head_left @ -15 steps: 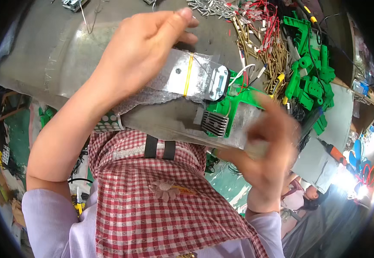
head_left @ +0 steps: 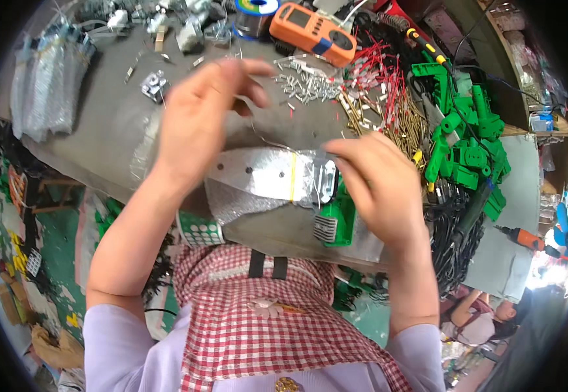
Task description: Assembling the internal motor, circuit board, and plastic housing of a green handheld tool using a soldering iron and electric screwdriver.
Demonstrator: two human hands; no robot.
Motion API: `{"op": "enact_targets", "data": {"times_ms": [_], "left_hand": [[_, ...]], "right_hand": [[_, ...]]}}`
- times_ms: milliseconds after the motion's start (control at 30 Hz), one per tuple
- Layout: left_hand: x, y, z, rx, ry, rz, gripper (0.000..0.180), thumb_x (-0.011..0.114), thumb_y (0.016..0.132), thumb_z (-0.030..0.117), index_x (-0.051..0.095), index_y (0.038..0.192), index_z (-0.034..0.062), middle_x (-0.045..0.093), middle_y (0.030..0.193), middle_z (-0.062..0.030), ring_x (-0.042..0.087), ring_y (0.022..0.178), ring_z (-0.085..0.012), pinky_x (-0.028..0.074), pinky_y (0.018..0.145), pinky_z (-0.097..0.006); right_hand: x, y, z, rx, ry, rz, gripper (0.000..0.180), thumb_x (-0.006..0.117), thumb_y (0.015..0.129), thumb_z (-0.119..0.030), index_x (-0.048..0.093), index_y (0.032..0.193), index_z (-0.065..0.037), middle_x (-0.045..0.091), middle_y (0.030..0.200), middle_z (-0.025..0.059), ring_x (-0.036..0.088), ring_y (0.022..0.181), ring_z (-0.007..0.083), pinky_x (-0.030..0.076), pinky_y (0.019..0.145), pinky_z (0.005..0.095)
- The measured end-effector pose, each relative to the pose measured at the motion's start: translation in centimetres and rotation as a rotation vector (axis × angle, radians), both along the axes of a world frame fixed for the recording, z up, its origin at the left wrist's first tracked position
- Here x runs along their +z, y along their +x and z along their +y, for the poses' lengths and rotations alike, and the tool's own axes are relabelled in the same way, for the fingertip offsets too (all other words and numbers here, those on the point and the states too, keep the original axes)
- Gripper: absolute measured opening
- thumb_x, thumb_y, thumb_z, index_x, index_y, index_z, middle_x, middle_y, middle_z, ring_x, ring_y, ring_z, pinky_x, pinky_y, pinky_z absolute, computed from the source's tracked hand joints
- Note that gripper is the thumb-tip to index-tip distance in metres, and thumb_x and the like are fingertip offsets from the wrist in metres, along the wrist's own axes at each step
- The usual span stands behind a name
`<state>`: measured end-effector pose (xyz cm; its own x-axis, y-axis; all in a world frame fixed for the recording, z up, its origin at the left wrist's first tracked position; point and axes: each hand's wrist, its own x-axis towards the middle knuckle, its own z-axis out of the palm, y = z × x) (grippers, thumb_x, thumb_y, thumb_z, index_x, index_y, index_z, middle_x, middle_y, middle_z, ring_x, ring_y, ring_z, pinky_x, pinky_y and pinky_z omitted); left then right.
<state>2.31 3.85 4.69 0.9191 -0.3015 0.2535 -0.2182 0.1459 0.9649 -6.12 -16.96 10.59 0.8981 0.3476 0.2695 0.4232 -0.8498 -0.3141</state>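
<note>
A silver plate (head_left: pixel 258 171) in bubble wrap (head_left: pixel 239 202), with a yellow band (head_left: pixel 293 176) around it, lies in front of me. At its right end is a black-rimmed metal piece (head_left: pixel 326 181). Beside that sits a green plastic housing (head_left: pixel 345 219) with a finned metal block (head_left: pixel 326 228), partly hidden by my right hand (head_left: pixel 385 186). That hand's thumb and forefinger close near the plate's end; what they pinch is too small to make out. My left hand (head_left: pixel 202 114), fingers bent and smeared by motion, hovers above the plate's left part. A thin wire (head_left: pixel 267 140) runs near it.
An orange multimeter (head_left: pixel 313 32) and solder spool (head_left: pixel 256 8) lie at the back. Small metal pins (head_left: pixel 307 83), red wires (head_left: pixel 388 62) and brass rods (head_left: pixel 398 124) are heaped right of centre. Green housings (head_left: pixel 470 140) pile up farther right. Bubble-wrapped pieces (head_left: pixel 49 85) stand far left.
My right hand has come up and inward over the green housing. The left hand is lifted off the wrapped plate. The view has shifted, showing more of the table's back.
</note>
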Motion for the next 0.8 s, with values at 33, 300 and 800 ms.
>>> {"op": "enact_targets", "data": {"times_ms": [33, 300, 800], "left_hand": [[1.1, 1.0, 0.3, 0.085, -0.113, 0.049, 0.044, 0.039, 0.101, 0.037, 0.066, 0.102, 0.0017, 0.060, 0.073, -0.0011, 0.057, 0.074, -0.0088, 0.047, 0.068, -0.024], [3.2, 13.3, 5.5, 0.280, 0.222, -0.396, 0.032, 0.045, 0.098, 0.020, 0.058, 0.114, -0.0044, 0.063, 0.105, -0.0150, 0.059, 0.097, -0.0220, 0.045, 0.091, -0.031], [3.2, 15.7, 9.4, 0.515, 0.608, -0.758, 0.016, 0.059, 0.087, 0.004, 0.064, 0.102, 0.0021, 0.064, 0.091, -0.0057, 0.064, 0.083, -0.0172, 0.051, 0.075, -0.030]], "right_hand": [[0.2, 0.6, -0.2, 0.058, -0.186, 0.117, 0.025, 0.057, 0.077, -0.009, 0.064, 0.100, -0.008, 0.057, 0.088, 0.0092, 0.054, 0.086, 0.0259, 0.044, 0.078, 0.0364], [-3.1, 5.0, 0.5, 0.385, -0.152, 0.320, 0.011, 0.053, 0.078, -0.011, 0.060, 0.083, -0.005, 0.057, 0.084, 0.0112, 0.059, 0.086, 0.0315, 0.048, 0.077, 0.0420], [-2.2, 9.1, 1.5, 0.342, 0.038, 0.322, 0.017, 0.057, 0.082, -0.009, 0.062, 0.097, -0.004, 0.064, 0.093, 0.0153, 0.061, 0.090, 0.0332, 0.049, 0.078, 0.0395]]}}
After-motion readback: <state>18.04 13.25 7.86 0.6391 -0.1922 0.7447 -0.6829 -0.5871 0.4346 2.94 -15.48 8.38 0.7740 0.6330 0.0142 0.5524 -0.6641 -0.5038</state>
